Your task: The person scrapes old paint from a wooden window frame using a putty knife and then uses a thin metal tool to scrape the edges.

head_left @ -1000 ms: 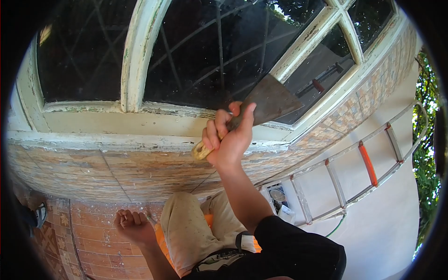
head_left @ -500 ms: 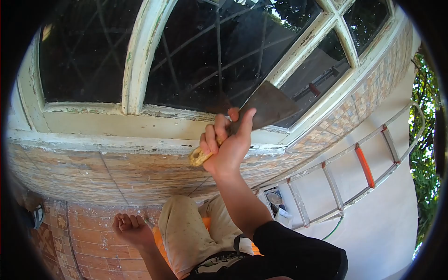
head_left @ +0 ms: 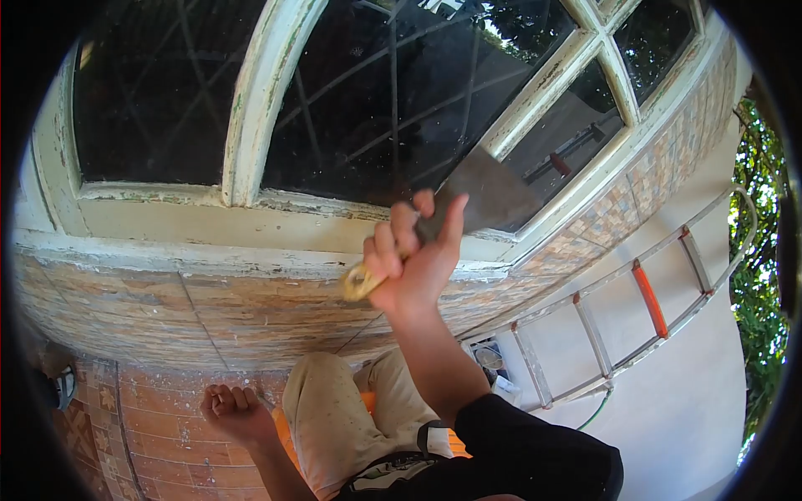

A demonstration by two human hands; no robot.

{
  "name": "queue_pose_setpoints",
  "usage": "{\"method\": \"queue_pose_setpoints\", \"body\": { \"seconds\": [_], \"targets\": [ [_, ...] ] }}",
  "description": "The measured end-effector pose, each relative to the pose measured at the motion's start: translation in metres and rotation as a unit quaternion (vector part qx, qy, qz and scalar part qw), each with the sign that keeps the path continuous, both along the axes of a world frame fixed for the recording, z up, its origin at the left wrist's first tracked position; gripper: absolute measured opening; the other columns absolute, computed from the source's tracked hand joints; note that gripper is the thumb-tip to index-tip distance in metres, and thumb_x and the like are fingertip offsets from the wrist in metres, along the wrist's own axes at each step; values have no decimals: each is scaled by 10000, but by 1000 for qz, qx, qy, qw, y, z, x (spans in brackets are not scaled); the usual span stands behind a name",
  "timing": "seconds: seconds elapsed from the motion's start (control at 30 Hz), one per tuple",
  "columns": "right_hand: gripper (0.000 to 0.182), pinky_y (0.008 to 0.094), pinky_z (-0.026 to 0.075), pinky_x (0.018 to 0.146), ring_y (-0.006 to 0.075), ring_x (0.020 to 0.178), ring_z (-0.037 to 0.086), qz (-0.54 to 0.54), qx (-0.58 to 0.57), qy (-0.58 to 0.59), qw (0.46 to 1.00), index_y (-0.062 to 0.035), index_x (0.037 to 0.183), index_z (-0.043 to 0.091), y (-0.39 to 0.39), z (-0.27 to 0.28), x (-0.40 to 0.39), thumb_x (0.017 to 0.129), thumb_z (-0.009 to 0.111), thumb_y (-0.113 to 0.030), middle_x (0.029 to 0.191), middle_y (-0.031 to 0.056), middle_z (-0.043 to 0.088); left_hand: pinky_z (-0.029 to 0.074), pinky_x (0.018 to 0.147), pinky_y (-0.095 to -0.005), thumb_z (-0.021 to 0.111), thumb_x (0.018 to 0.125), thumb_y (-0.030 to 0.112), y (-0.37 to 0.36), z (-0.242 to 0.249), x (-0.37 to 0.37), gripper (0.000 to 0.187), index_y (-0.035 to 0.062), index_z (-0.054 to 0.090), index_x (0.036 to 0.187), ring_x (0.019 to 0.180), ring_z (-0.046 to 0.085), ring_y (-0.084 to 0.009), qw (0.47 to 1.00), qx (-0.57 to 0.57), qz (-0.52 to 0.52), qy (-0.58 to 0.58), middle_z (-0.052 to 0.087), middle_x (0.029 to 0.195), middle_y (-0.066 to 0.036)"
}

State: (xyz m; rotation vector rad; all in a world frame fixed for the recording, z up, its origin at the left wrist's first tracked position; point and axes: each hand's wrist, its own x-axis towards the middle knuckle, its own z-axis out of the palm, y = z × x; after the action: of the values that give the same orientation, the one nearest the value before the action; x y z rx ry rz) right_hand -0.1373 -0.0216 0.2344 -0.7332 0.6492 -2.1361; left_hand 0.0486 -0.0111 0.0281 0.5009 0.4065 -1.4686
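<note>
Outdoors, against a house wall, a person sits low beside a big arched window. The floor (head_left: 159,434) at the near left is laid with reddish patterned tiles, dusted with pale flecks. The left hand (head_left: 236,409) rests on those tiles, its grip loosely curled with the fingers bent under and holding nothing that I can see. At the far left edge something dark lies on the floor, too cut off to name.

Above the hand rises a band of brick-patterned wall tiles (head_left: 251,313), worn and smeared with white. Over it runs the window frame (head_left: 209,221), cream paint flaking to bare wood, with a curved bar climbing between the dark glass panes (head_left: 150,92). The glass mirrors lines and shapes that are hard to read.

Near the middle, the right hand (head_left: 413,255) is raised to the lower frame, its grip pressed tight around the pale wooden handle of a scraper (head_left: 476,196). The handle's butt pokes out below the fist; the broad, dull metal blade points up and right, lying against the frame where it meets the glass. Whether the edge actually touches the wood I cannot tell.

Below, a knee in speckled beige trousers (head_left: 334,409) and a black sleeve fill the near middle; something orange under the leg is mostly hidden.

To the right a metal ladder (head_left: 635,309) with an orange rung lies along the pale wall, green foliage beyond.
</note>
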Motion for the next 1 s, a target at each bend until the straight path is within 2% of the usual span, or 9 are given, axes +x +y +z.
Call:
{"method": "queue_pose_setpoints", "body": {
  "seconds": [0.1,0.17,0.33,0.5,0.6,0.67,0.73,0.87,1.0],
  "targets": [
    [409,255,196,330,100,325,192,-4,-14,-2,1000,-190,798,352,-13,13,2,899,350,-586,483,-24,246,157,384,-240,499,858,185,0,2,3,188,75,492,705,414,160,-78,1000,-6,-2,-4,304,517,35],
    [409,254,196,330,101,324,194,-23,-10,0,1000,-188,794,354,-14,4,-3,900,351,-583,481,-23,245,158,384,-242,495,861,183,1,-7,5,188,75,490,707,415,162,-78,999,-48,-14,9,309,521,28],
    [406,256,191,326,102,320,187,-42,32,26,998,-185,790,360,-2,-12,-11,902,359,-575,470,-21,236,163,385,-242,486,865,179,0,-13,0,185,75,490,712,416,164,-78,999,-41,-11,12,322,528,25],
    [397,257,186,326,107,314,191,-26,-7,55,998,-190,792,360,-11,26,-14,913,334,-567,462,-24,229,172,383,-243,486,865,178,2,-2,0,176,72,497,725,416,181,-80,1000,-3,-6,2,399,556,24],
    [399,248,172,330,96,325,169,-36,35,2,999,-193,766,385,-4,7,-3,912,342,-563,467,-38,220,181,381,-244,492,863,178,1,-14,1,167,69,506,737,415,202,-80,996,-88,-18,-2,461,592,24],
    [397,249,177,329,96,328,173,-5,35,6,999,-187,762,384,-3,0,-3,914,350,-552,467,-37,216,181,382,-244,497,863,177,1,-7,0,167,68,509,737,413,210,-78,1000,-10,10,-17,467,593,25],
    [395,249,182,327,97,328,172,-55,49,2,997,-188,760,379,-8,13,-1,913,355,-551,469,-36,210,181,384,-243,504,860,180,1,-3,-1,172,69,505,730,413,208,-78,1000,-25,3,-7,464,591,26],
    [391,257,178,318,112,321,201,-30,-14,41,999,-182,799,364,-13,33,-14,912,357,-556,469,-21,218,180,389,-240,517,853,184,1,-8,3,181,72,495,713,411,205,-78,999,-51,-10,1,461,590,29],
    [391,256,177,319,112,323,199,-25,24,9,999,-178,795,364,-3,5,-8,915,357,-550,469,-23,216,178,389,-237,515,850,177,0,-10,0,171,72,499,715,411,202,-78,999,-53,-12,-6,464,592,30]
  ]
}}
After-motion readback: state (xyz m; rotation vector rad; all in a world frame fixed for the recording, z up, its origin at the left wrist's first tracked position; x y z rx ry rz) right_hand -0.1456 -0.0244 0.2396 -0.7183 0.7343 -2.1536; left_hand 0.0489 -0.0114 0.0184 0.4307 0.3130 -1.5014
